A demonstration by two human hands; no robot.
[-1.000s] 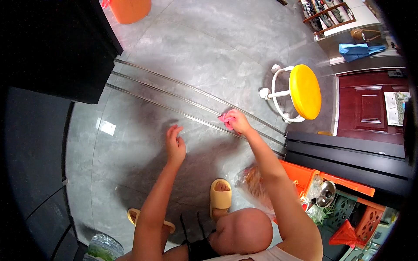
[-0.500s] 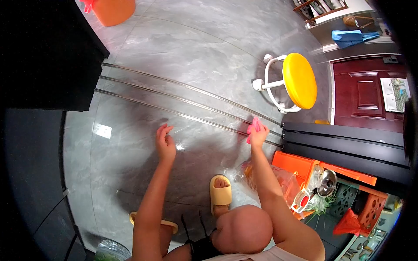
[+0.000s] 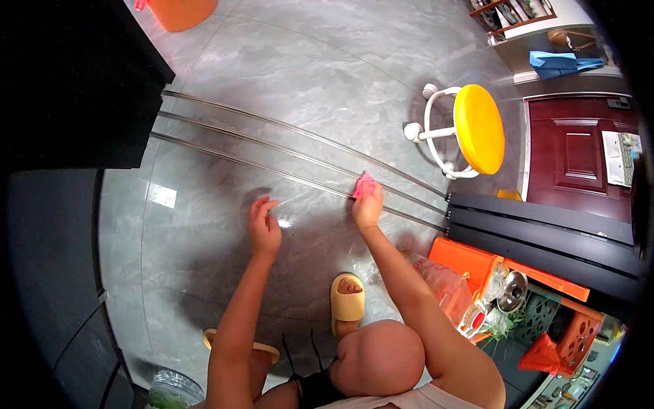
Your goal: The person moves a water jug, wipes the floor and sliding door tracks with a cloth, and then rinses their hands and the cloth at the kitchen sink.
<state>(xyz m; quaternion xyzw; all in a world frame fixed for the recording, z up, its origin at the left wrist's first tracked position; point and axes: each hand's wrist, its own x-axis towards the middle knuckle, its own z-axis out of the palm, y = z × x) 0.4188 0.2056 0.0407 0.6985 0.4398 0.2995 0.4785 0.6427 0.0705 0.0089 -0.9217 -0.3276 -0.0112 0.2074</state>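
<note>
A pink cloth [image 3: 363, 186] is held tight in the right hand [image 3: 368, 204], with the fingers closed on it. The cloth is held at the three thin shiny rails [image 3: 293, 175], over the middle one and the one nearest the person. The left hand [image 3: 264, 223] is held well apart from the right hand, near the closest rail, with its fingers bent and a bit spread. The rails are set side by side across the grey floor [image 3: 306, 82], and at one end they are met by long black panels [image 3: 538, 236].

A stool [image 3: 479, 129] with a round yellow seat is seen past the rails, on white wheels. An orange bucket [image 3: 180, 13] is seen far off, cut by the top edge. A yellow slipper [image 3: 349, 308] is worn on one foot. An orange box [image 3: 464, 262] is seen beside the panels.
</note>
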